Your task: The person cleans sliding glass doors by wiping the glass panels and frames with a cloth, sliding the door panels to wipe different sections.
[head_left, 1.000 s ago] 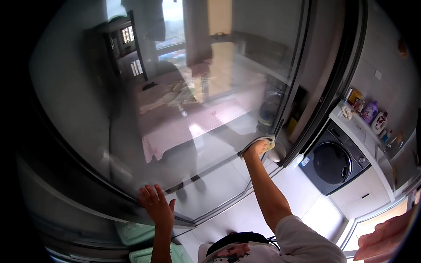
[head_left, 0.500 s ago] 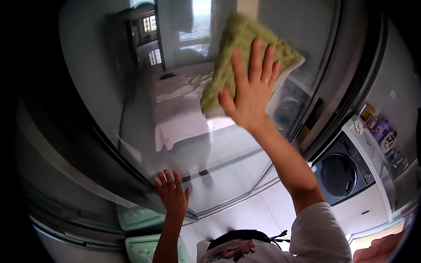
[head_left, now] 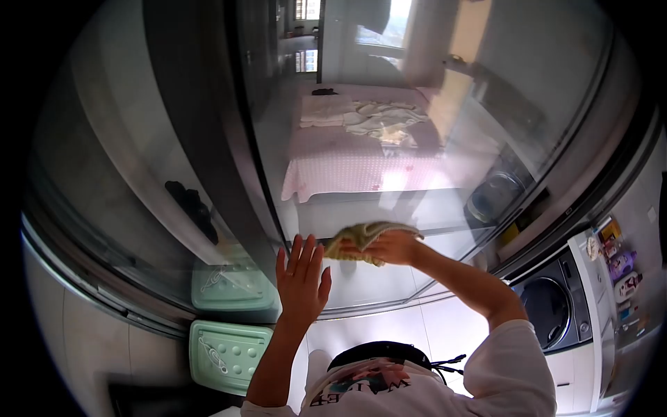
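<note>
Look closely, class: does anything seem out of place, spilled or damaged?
Only mild untidiness: behind the glass panel, pale cloth lies rumpled on the pink bedspread, and a white cord lies loose on the green container. No spill or damage shows.

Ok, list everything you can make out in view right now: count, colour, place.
glass: 1 large pane, clear, ahead
frame: 1 upright, dark grey, left of the glass
cloth: 1, green, low at the glass
bed: 1, pink, seen in the glass
fabric: one pile, cream, on the bed
box: 1, mint green, lower left
cord: 1, white, on the box
washer: 1, dark grey, right
counter: 1, white, by the washer
bottles: several, purple and white included, on the counter
floor: 1, white tiles, below
shirt: 1, white, bottom middle
left hand: 1, bare, beside the cloth
right hand: 1, bare, on the cloth
</note>
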Available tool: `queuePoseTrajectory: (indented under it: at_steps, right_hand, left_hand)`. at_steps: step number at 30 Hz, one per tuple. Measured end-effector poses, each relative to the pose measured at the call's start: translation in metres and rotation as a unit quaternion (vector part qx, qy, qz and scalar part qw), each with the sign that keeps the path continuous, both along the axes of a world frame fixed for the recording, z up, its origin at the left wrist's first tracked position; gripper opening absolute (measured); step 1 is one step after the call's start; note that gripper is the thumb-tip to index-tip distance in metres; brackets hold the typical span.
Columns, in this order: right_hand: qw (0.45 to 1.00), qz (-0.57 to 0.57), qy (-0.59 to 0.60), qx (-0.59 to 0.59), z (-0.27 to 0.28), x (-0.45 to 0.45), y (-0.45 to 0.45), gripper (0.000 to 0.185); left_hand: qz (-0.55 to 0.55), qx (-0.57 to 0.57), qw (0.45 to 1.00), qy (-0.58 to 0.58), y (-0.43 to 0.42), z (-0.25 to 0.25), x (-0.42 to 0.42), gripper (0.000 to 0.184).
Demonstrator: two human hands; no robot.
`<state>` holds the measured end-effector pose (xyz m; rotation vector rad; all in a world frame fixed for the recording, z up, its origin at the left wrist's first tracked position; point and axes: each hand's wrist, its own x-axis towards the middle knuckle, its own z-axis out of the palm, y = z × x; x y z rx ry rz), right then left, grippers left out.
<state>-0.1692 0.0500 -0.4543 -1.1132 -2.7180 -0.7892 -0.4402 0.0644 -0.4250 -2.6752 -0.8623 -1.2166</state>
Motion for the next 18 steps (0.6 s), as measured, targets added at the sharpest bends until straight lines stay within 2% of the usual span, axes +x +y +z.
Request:
queuePoseTrajectory:
  at_steps: [2, 4, 5, 6, 7, 9, 10, 11, 13, 18]
  right_hand:
    - [0.999, -0.013, -0.02, 0.046, 0.083, -0.028, 0.013, 0.059]
    - [0.974, -0.086, -0.093, 0.188, 0.184, -0.062, 0.024, 0.064]
    - [0.97, -0.151, -0.063, 0.178, 0.232, -0.078, 0.026, 0.057]
    - [0.921, -0.13, -0.027, 0.366, 0.269, -0.082, 0.035, 0.06]
    - [0.907, -0.18, 0.038, 0.378, 0.299, -0.081, 0.045, 0.06]
    - [0.912, -0.297, 0.187, 0.213, 0.343, -0.096, 0.049, 0.061]
    - [0.884, -0.229, 0.149, 0.379, 0.349, -0.101, 0.052, 0.061]
    - [0.826, -0.153, 0.108, 0.532, 0.351, -0.106, 0.055, 0.061]
    - [0.838, -0.165, 0.118, 0.507, 0.319, -0.113, 0.056, 0.062]
    - [0.941, -0.111, 0.1, 0.302, 0.188, -0.119, 0.051, 0.061]
  left_hand:
    - [0.021, -0.01, 0.999, -0.032, -0.011, -0.015, -0.014, 0.045]
    - [0.04, -0.017, 0.996, -0.074, -0.019, -0.024, -0.023, 0.038]
    - [0.046, -0.019, 0.996, -0.072, -0.023, -0.027, -0.026, 0.038]
    - [0.045, -0.034, 0.995, -0.087, -0.027, -0.031, -0.027, 0.038]
    - [0.041, -0.05, 0.993, -0.102, -0.031, -0.033, -0.028, 0.038]
    - [0.037, -0.052, 0.992, -0.108, -0.036, -0.036, -0.028, 0.039]
    - [0.043, -0.056, 0.991, -0.114, -0.038, -0.038, -0.027, 0.038]
    - [0.05, -0.059, 0.99, -0.119, -0.039, -0.039, -0.026, 0.038]
    - [0.048, -0.07, 0.988, -0.127, -0.04, -0.04, -0.026, 0.039]
    - [0.071, -0.083, 0.986, -0.127, -0.045, -0.047, -0.033, 0.037]
